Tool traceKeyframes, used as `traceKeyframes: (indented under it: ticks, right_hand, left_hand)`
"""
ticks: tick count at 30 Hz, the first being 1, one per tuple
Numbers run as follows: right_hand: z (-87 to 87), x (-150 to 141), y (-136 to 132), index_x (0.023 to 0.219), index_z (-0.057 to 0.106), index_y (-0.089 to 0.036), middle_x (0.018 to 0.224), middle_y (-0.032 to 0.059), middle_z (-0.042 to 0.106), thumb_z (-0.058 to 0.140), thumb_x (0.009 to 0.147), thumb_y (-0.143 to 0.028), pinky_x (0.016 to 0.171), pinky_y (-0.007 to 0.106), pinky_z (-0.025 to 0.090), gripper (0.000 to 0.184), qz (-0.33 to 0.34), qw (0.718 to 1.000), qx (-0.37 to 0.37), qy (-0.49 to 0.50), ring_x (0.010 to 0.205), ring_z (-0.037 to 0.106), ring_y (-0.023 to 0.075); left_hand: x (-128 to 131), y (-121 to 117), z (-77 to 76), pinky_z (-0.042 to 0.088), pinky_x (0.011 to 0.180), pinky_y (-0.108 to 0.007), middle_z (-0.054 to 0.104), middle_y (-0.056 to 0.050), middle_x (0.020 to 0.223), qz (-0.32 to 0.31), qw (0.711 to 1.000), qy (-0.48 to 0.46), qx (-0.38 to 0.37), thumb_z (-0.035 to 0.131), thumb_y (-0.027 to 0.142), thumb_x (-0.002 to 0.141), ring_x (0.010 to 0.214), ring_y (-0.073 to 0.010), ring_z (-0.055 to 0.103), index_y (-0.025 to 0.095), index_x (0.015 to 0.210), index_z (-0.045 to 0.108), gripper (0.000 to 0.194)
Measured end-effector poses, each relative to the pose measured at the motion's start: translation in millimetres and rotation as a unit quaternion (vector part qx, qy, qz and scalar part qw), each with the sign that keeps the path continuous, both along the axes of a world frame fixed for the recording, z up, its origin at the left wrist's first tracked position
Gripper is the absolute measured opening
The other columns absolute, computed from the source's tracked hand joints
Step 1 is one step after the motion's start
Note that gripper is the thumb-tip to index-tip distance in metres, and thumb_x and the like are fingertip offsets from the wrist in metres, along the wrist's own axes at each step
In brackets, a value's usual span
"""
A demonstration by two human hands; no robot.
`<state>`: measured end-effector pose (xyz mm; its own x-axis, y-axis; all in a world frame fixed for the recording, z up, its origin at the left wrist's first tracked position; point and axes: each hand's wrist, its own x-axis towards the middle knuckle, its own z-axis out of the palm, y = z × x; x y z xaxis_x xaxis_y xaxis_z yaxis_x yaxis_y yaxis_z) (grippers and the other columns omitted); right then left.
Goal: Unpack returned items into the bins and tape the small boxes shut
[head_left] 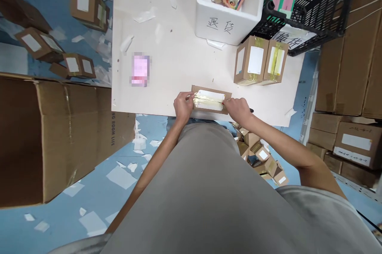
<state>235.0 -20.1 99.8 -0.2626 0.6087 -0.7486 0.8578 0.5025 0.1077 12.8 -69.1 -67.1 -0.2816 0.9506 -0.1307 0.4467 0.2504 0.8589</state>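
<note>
A small flat cardboard parcel [210, 99] with a white label and yellowish clear tape lies near the front edge of the white table [167, 63]. My left hand [183, 106] grips its left end with the fingers curled over the tape. My right hand [238, 110] holds its right end, fingers closed; a dark thin object pokes out beside this hand, too small to name.
Two taped parcels [261, 61] stand upright on the table's right. Behind them sit a white foam box [229, 23] of small packets and a black plastic crate [313, 3]. A large open carton [56, 138] stands left; stacked cartons [349, 71] right; parcels and paper scraps litter the floor.
</note>
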Motion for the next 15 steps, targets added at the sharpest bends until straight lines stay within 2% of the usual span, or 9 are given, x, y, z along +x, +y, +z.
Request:
traceKeyframes:
  ticks: [2, 5, 8, 10, 11, 13, 15]
  right_hand:
    - [1.3, 18, -4, 0.144, 0.071, -0.010, 0.128, 0.0261, 0.081, 0.036, 0.110, -0.001, 0.085, 0.037, 0.045, 0.050, -0.003, 1.000, 0.013, -0.012, 0.116, 0.081, 0.0312]
    - [-5.9, 33, -7, 0.156, 0.064, -0.011, 0.131, 0.0256, 0.079, 0.033, 0.114, -0.004, 0.086, 0.037, 0.043, 0.052, 0.013, 0.999, 0.032, -0.003, 0.118, 0.079, 0.0309]
    - [-18.9, 37, -6, 0.169, 0.053, -0.017, 0.134, 0.0229, 0.077, 0.032, 0.117, -0.008, 0.089, 0.038, 0.043, 0.057, 0.046, 0.997, 0.040, 0.043, 0.118, 0.078, 0.0302]
    - [-27.0, 33, -5, 0.170, 0.052, -0.019, 0.135, 0.0222, 0.077, 0.032, 0.117, -0.009, 0.089, 0.038, 0.043, 0.058, 0.061, 0.995, 0.036, 0.075, 0.118, 0.077, 0.0300]
    - [-30.2, 29, -5, 0.170, 0.053, -0.019, 0.135, 0.0224, 0.076, 0.032, 0.116, -0.008, 0.089, 0.038, 0.043, 0.058, 0.064, 0.994, 0.036, 0.087, 0.119, 0.076, 0.0300]
    - [-34.2, 17, -3, 0.167, 0.055, -0.017, 0.134, 0.0229, 0.077, 0.032, 0.116, -0.007, 0.090, 0.038, 0.043, 0.057, 0.064, 0.991, 0.040, 0.107, 0.118, 0.076, 0.0299]
    - [-34.5, 4, 0, 0.164, 0.058, -0.015, 0.132, 0.0232, 0.078, 0.031, 0.116, -0.008, 0.090, 0.039, 0.043, 0.055, 0.065, 0.989, 0.040, 0.123, 0.116, 0.076, 0.0300]
  left_hand:
    - [4, 1, -1.0, 0.069, 0.099, -0.044, 0.083, -0.008, 0.119, -0.006, 1.000, 0.003, 0.012, 0.068, 0.032, 0.105, 0.099, -0.0269, 0.082, 0.025, 0.112, 0.086, 0.020]
    - [0, 1, -1.4, 0.068, 0.100, -0.044, 0.083, -0.009, 0.116, -0.005, 1.000, 0.007, 0.015, 0.068, 0.031, 0.105, 0.101, -0.0277, 0.081, 0.025, 0.112, 0.085, 0.019]
    - [-17, -2, 1.3, 0.068, 0.103, -0.045, 0.082, -0.009, 0.118, 0.014, 1.000, 0.015, -0.004, 0.068, 0.030, 0.104, 0.106, -0.0287, 0.080, 0.024, 0.113, 0.084, 0.020]
    - [-32, -5, 5.6, 0.066, 0.107, -0.048, 0.080, -0.011, 0.121, 0.024, 0.999, 0.023, -0.032, 0.067, 0.032, 0.104, 0.110, -0.0305, 0.080, 0.024, 0.115, 0.083, 0.021]
    - [-38, -6, 8.2, 0.064, 0.112, -0.051, 0.078, -0.012, 0.125, 0.028, 0.998, 0.029, -0.041, 0.067, 0.033, 0.105, 0.115, -0.0324, 0.079, 0.024, 0.115, 0.082, 0.021]
    - [-44, -6, 13.3, 0.055, 0.126, -0.058, 0.072, -0.017, 0.142, 0.021, 0.998, 0.045, -0.029, 0.068, 0.039, 0.106, 0.138, -0.0385, 0.071, 0.024, 0.119, 0.080, 0.023]
    - [-41, -3, 15.9, 0.036, 0.139, -0.065, 0.059, -0.021, 0.165, -0.019, 0.998, 0.056, 0.020, 0.072, 0.049, 0.105, 0.166, -0.0433, 0.047, 0.023, 0.131, 0.077, 0.037]
